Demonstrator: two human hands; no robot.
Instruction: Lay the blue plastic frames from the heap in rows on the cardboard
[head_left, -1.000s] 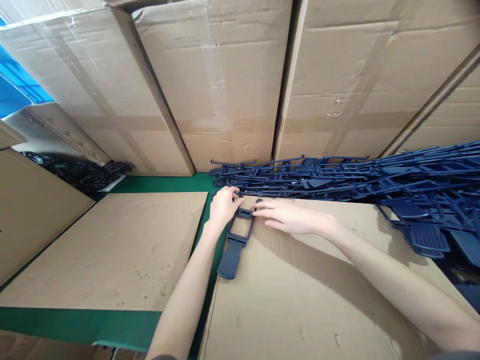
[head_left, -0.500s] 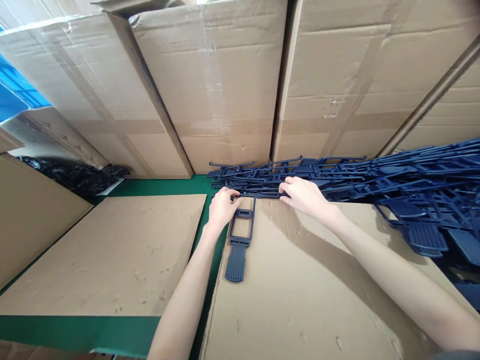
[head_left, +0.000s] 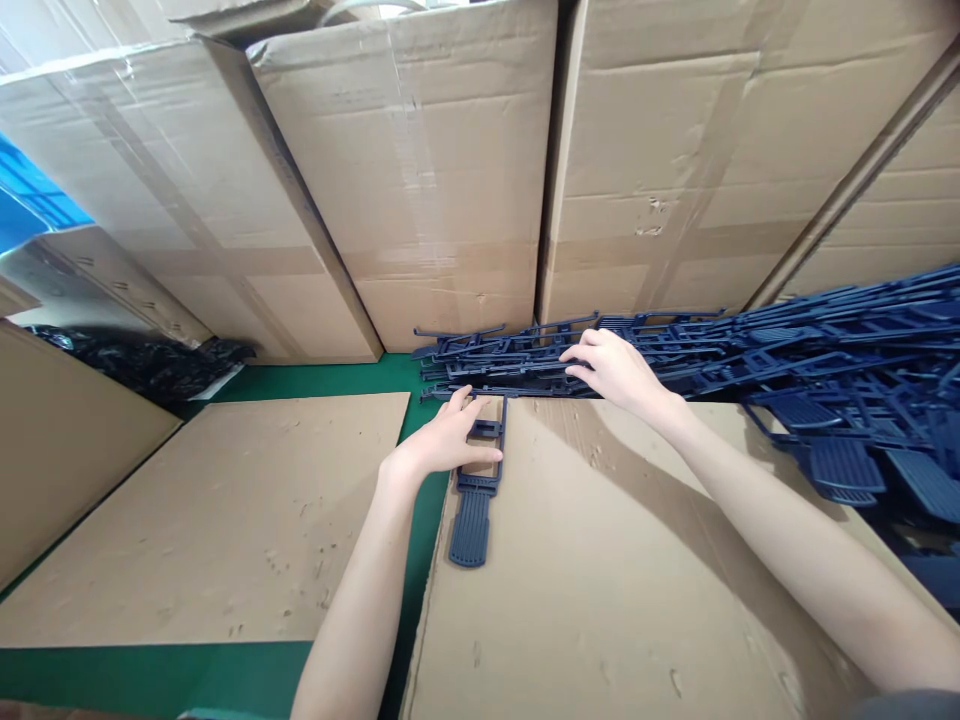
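Note:
A dark blue plastic frame with a ribbed paddle-shaped end [head_left: 470,525] lies flat along the left edge of a cardboard sheet [head_left: 600,600]. Over the upper part of this frame is my left hand [head_left: 450,432], its thumb and fingers spread; whether it touches the plastic I cannot tell. My right hand [head_left: 619,370] hovers at the front of a long pile of similar dark blue plastic parts [head_left: 667,345], fingers apart and nothing visible in them. Several slim parts lie at the pile's near edge, between the two hands.
Tall taped cardboard boxes [head_left: 420,180] stand in a row behind the pile. Another flat cardboard sheet [head_left: 225,520] lies to the left on a green surface [head_left: 322,375]. Black plastic bagging [head_left: 150,365] sits at the far left. Loose ribbed parts [head_left: 847,470] spill over at the right.
My left hand has come off the pile's near edge, moved toward me and opened over the frame. My right hand has lifted slightly away from the pile's front edge, its fingers opening.

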